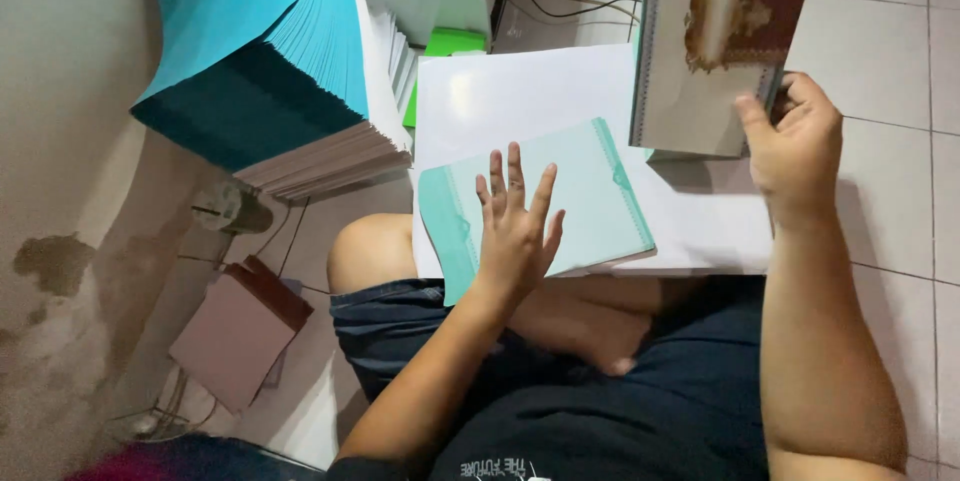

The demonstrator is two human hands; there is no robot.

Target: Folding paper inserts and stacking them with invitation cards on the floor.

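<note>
A white board [560,106] is laid across the lap of a seated person, and everything else is placed by it. On its near edge a pale green card cover [590,196] with a decorated border strip is rested, tilted and overhanging toward the knee. The left hand [515,231] is spread above this cover, fingers apart and released; whether the palm is pressed on the paper or held just over it cannot be told. At the far right corner of the white board a stack of printed cards [705,51], grey-faced with a brown ornamental motif and a patterned edge, is held up on a slant. It is gripped by the right hand [795,141], thumb on the front face and fingers curled behind the lower corner.

The step in hand is judged to be the pairing of a printed card with its green cover: the cover is steadied while the stack is brought in. The next move would seem to call for one card to be separated from the stack and squared against the cover's fold, with the cover kept from sliding off the board.

Left of the white board a tall fanned pile of turquoise sheets [255,31] is leaned over a pile of white sheets [330,161]. Beyond the board a bright green object [450,44] is partly seen.
</note>
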